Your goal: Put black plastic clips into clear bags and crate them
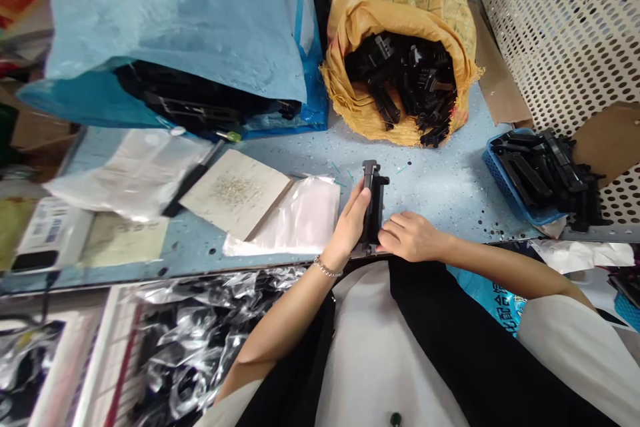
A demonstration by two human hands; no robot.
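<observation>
A long black plastic part (373, 210) stands out from the bench's front edge, its far end pointing away from me. My left hand (351, 220) is wrapped round its left side, thumb lying along the top. At its near end, my right hand (409, 236) has its fingers curled in and pressed against the part's lower right corner. Whether those fingers pinch something small there is hidden. Beyond the part, an orange woven sack (350, 107) lies with its mouth towards me, holding several black plastic parts (407, 80).
A blue basket (505, 177) heaped with black parts stands at right, by a perforated metal panel (575, 20). A large blue bag (185, 20) fills the back left. Clear plastic bags (305, 213) and a cardboard square (235, 190) lie left of my hands. Wrapped items (200, 333) sit below the bench.
</observation>
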